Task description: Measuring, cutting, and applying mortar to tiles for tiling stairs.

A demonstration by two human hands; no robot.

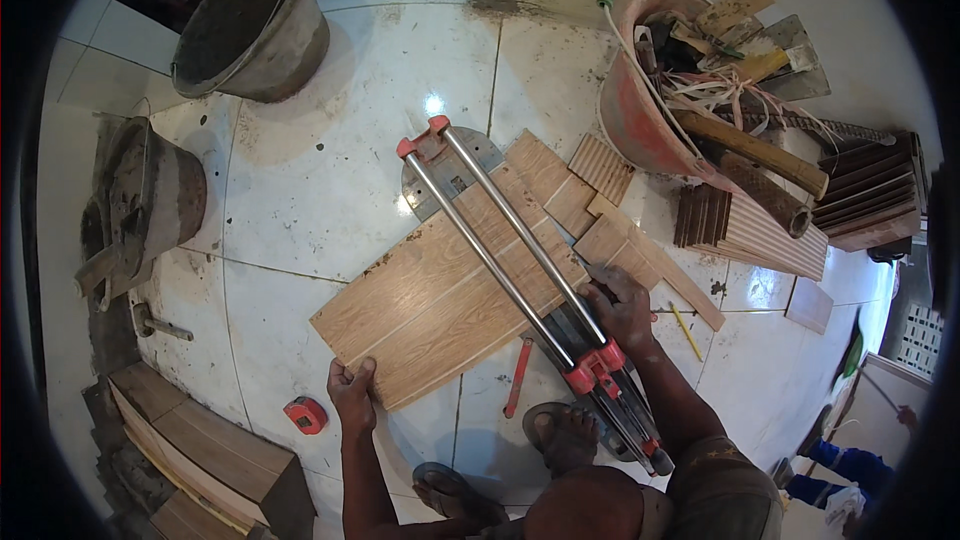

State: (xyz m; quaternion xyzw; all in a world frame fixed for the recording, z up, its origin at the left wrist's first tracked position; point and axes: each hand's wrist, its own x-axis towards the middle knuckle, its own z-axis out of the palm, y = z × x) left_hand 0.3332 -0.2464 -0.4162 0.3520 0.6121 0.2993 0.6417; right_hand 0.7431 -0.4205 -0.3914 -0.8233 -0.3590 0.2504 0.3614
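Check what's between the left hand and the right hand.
Head view: the wood-look tile on the tile cutter's twin steel rails spans from left hand to right hand.

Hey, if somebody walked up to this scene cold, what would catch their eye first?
Probably the wood-look tile lying slantwise on the white floor in the middle, under the twin steel rails of a manual tile cutter. The left hand grips the tile's near corner, while the right hand rests by the cutter's red carriage. At upper right a reddish bucket crammed with tools stands out too.
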